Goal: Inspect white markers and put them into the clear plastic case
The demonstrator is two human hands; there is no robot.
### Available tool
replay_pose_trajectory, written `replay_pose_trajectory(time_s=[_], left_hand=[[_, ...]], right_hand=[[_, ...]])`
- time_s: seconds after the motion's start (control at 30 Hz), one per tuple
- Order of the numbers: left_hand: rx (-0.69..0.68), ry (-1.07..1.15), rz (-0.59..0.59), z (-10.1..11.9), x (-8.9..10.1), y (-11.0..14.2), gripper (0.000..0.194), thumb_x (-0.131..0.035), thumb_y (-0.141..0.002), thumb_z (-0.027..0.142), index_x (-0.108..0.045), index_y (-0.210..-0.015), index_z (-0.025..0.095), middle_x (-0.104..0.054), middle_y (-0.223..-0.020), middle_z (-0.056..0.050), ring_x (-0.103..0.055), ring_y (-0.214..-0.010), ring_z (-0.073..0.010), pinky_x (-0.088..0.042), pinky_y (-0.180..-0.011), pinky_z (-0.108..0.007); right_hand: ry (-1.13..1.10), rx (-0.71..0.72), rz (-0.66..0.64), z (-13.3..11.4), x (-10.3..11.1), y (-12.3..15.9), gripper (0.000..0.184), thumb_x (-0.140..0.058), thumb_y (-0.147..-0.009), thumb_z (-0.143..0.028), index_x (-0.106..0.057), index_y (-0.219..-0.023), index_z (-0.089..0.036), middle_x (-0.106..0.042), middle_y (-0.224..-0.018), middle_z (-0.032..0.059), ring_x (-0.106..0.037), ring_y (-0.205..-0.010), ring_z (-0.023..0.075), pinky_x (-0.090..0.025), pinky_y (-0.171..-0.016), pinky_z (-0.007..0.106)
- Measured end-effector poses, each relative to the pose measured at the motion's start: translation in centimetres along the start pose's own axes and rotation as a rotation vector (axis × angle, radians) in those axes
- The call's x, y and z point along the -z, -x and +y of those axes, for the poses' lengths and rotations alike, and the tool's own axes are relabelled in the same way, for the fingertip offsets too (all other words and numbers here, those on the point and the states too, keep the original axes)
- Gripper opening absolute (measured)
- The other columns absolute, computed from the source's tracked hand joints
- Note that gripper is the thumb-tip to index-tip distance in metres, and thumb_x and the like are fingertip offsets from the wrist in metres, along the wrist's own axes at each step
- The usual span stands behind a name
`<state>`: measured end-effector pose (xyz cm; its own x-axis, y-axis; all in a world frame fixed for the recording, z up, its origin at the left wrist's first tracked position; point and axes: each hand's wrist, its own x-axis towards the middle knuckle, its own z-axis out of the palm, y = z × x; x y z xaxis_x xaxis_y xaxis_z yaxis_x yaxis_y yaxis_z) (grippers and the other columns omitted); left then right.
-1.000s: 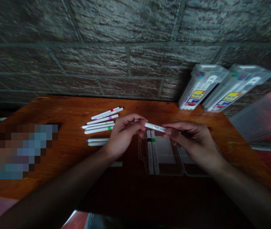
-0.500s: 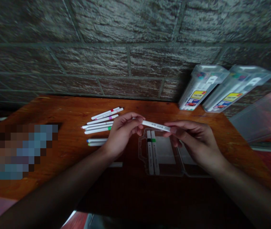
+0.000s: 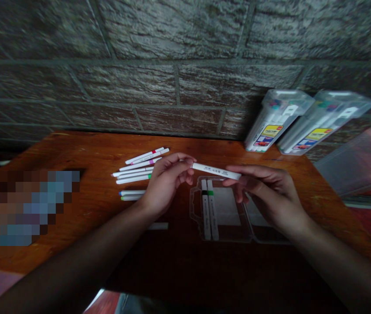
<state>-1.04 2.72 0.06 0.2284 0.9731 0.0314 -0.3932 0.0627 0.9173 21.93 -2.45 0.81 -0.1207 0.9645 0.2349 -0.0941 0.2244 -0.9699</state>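
Observation:
A white marker pen (image 3: 216, 170) with dark printing is held almost level between my two hands. My left hand (image 3: 168, 176) pinches its left end between thumb and fingers. At the other end, my right hand (image 3: 267, 187) grips it with thumb and fingers. Below the pen lies an open clear plastic case (image 3: 227, 233), with a black-banded marker (image 3: 206, 213) and a green-banded marker (image 3: 212, 213) side by side in its left part. Several white markers (image 3: 139, 157) with coloured bands lie left of my left hand, some partly hidden by it.
Two clear cases of markers (image 3: 267, 126) with yellow labels stand at the back right by the stone wall (image 3: 198, 83). Another white marker (image 3: 158, 226) lies beside my left forearm. A pixelated patch covers the left of the wooden table (image 3: 87, 157).
My right hand has slid slightly right along the marker, and more of its printed barrel shows. My left hand keeps its pinch, shifted slightly left.

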Motion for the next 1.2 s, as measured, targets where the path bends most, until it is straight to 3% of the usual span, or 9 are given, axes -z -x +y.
replay_pose_trajectory(time_s=[0.17,0.4,0.73,1.03,1.2], left_hand=[[-0.013,-0.004,0.018,0.1,-0.2,0.0,0.008,-0.077,-0.082,0.021,-0.075,-0.085,0.015,-0.064,-0.069,0.0,-0.059,-0.06,-0.0101,-0.05,-0.058,-0.023],[-0.017,-0.001,0.016,0.1,-0.2,0.0,0.004,-0.075,-0.084,0.019,-0.075,-0.085,0.015,-0.064,-0.069,0.0,-0.059,-0.06,-0.0097,-0.05,-0.057,-0.022],[-0.037,0.019,0.006,0.1,-0.1,0.1,0.005,-0.076,-0.084,0.017,-0.078,-0.085,0.013,-0.065,-0.068,0.0,-0.059,-0.059,-0.0096,-0.05,-0.057,-0.021],[-0.036,0.051,0.006,0.1,-0.1,0.0,0.009,-0.075,-0.088,0.019,-0.08,-0.091,0.013,-0.066,-0.069,-0.001,-0.06,-0.059,-0.01,-0.05,-0.056,-0.021],[-0.044,0.054,0.01,0.1,-0.1,0.0,0.011,-0.075,-0.09,0.021,-0.08,-0.094,0.013,-0.067,-0.07,-0.002,-0.059,-0.057,-0.0096,-0.05,-0.055,-0.022]], right_hand=[[0.024,0.012,0.004,-0.6,-0.4,-0.1,0.029,-0.083,-0.084,-0.021,-0.087,-0.11,-0.031,-0.086,-0.085,0.004,-0.067,-0.05,0.0131,-0.049,-0.046,0.025],[0.036,0.035,-0.025,-0.8,-0.5,0.0,0.034,-0.079,-0.085,-0.015,-0.087,-0.111,-0.036,-0.086,-0.087,0.0011,-0.067,-0.05,0.0108,-0.048,-0.045,0.022],[-0.031,-0.013,0.015,0.3,-0.1,-0.1,0.018,-0.077,-0.095,-0.029,-0.088,-0.11,-0.03,-0.086,-0.088,0.0064,-0.065,-0.052,0.0107,-0.054,-0.051,0.023],[-0.129,-0.062,-0.001,-0.3,-0.2,-0.1,0.026,-0.072,-0.097,-0.028,-0.085,-0.119,-0.029,-0.086,-0.101,0.0095,-0.068,-0.053,0.0124,-0.05,-0.048,0.024],[-0.082,-0.017,0.003,-0.1,-0.2,-0.1,0.027,-0.075,-0.096,-0.027,-0.085,-0.12,-0.031,-0.085,-0.088,0.0067,-0.067,-0.052,0.0121,-0.05,-0.048,0.024]])
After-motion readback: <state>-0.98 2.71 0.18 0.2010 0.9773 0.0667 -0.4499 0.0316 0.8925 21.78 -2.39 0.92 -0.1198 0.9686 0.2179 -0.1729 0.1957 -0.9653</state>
